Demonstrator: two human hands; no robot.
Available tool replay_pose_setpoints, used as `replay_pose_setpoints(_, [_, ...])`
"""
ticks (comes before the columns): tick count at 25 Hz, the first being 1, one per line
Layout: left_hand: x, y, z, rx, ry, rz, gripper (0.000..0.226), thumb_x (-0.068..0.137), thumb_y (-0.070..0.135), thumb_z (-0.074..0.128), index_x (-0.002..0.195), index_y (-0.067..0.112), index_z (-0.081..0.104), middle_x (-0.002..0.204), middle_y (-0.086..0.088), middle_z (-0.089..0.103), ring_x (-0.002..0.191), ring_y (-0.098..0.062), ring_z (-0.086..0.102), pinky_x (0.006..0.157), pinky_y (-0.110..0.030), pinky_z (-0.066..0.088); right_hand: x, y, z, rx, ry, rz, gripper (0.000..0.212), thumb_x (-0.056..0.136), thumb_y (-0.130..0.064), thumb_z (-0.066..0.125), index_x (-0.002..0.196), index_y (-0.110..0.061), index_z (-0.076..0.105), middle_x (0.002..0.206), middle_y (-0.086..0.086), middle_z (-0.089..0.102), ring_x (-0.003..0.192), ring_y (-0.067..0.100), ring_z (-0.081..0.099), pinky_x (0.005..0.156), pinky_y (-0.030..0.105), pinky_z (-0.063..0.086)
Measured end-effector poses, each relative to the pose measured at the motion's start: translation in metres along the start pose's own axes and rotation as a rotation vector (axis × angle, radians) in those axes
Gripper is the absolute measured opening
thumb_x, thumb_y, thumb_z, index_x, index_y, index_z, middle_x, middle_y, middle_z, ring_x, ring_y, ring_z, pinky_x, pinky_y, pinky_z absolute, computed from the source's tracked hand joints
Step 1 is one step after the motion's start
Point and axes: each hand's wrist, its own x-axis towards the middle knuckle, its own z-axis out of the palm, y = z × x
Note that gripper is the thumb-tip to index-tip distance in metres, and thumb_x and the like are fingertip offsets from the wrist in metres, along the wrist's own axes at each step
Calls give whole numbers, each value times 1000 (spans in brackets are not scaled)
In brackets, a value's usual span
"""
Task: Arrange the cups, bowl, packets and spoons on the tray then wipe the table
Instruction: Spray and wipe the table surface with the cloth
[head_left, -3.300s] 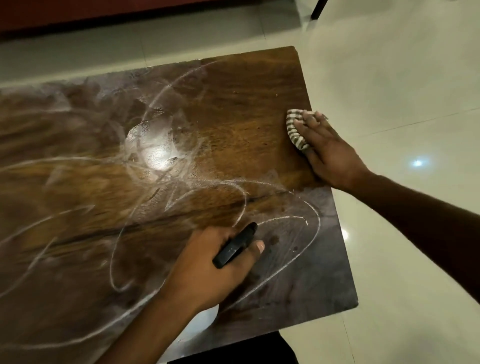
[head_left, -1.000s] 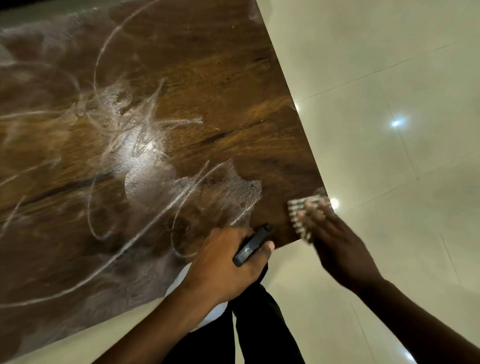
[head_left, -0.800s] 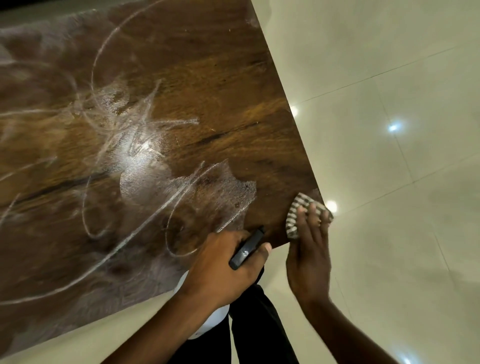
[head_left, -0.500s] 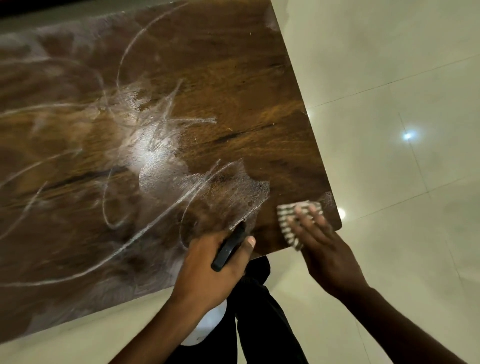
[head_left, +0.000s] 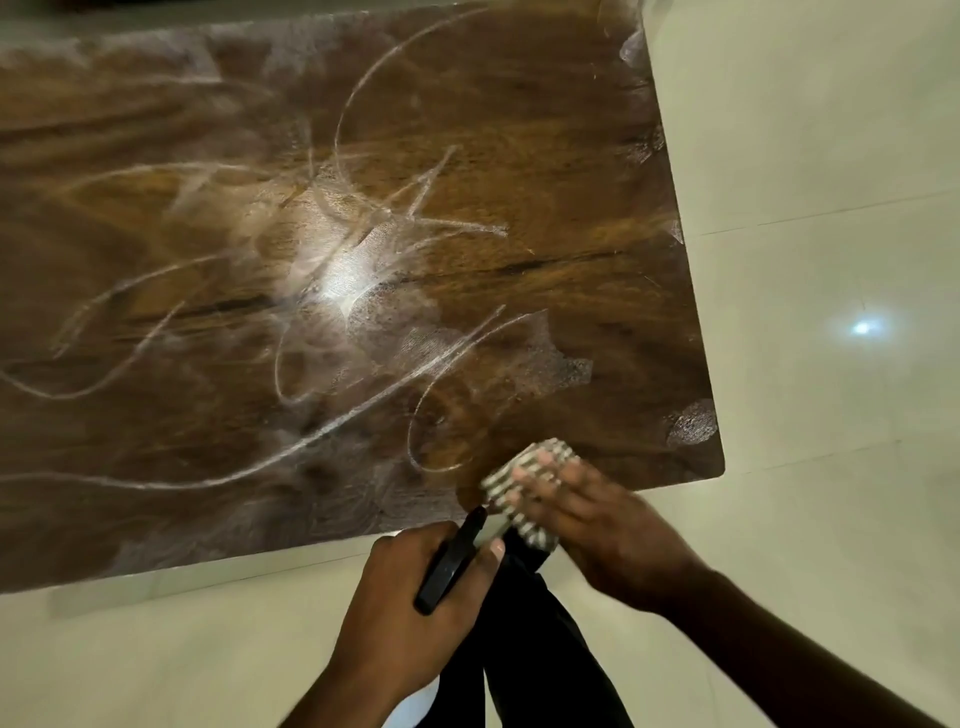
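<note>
A dark wooden table fills the upper view, its top streaked with pale wet smears. My right hand presses a striped cloth flat against the table's near edge, fingers spread over it and blurred by motion. My left hand hovers just off the near edge, below the tabletop, and grips a slim black object between thumb and fingers. No cups, bowl, packets, spoons or tray are in view.
Pale glossy floor tiles surround the table on the right and near sides, with a bright light reflection. My dark trouser legs stand against the near edge. The table's near right corner is rounded.
My right hand slid the cloth from the far right edge down to the near right corner, then left along the near edge. My left hand drew back off the tabletop.
</note>
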Motion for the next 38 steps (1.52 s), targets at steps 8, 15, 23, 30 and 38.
replay_pose_setpoints(8, [-4, 6, 6, -88, 108, -26, 51, 90, 67, 68, 70, 21, 63, 61, 1, 57, 54, -11, 54, 59, -24, 38, 72, -27, -2, 301, 469, 886, 61, 105, -11, 48, 164, -20, 40, 177, -1, 25, 167, 23, 4, 133, 52, 20])
replay_pose_setpoints(15, [11, 19, -14, -119, 179, -48, 53, 95, 61, 71, 58, 26, 56, 49, -1, 49, 49, -26, 54, 55, -41, 45, 58, 22, -25, -37, 85, 40, 61, 99, -19, 50, 160, -23, 48, 174, 0, 35, 164, 26, 22, 127, 51, 36])
replay_pose_setpoints(23, [37, 47, -40, -118, 213, -24, 54, 90, 69, 68, 77, 16, 69, 70, -11, 73, 59, -34, 68, 62, -57, 58, 134, -24, -21, 238, 420, 676, 69, 98, -4, 60, 163, -21, 43, 175, 3, 31, 166, 28, 9, 131, 54, 26])
replay_pose_setpoints(30, [53, 48, -72, -104, 259, 55, 58, 94, 65, 68, 69, 13, 67, 53, -4, 58, 48, -18, 56, 50, -36, 45, 120, 23, -43, -49, 96, 17, 59, 98, -28, 54, 156, -25, 48, 161, 6, 54, 154, 30, 40, 128, 50, 35])
replay_pose_setpoints(38, [59, 46, -88, -103, 223, 90, 63, 87, 78, 60, 76, 16, 67, 65, -5, 67, 59, -23, 64, 57, -44, 52, 197, -2, -55, 145, 356, 705, 63, 100, -19, 40, 163, -20, 42, 174, 3, 32, 166, 28, 13, 135, 41, 15])
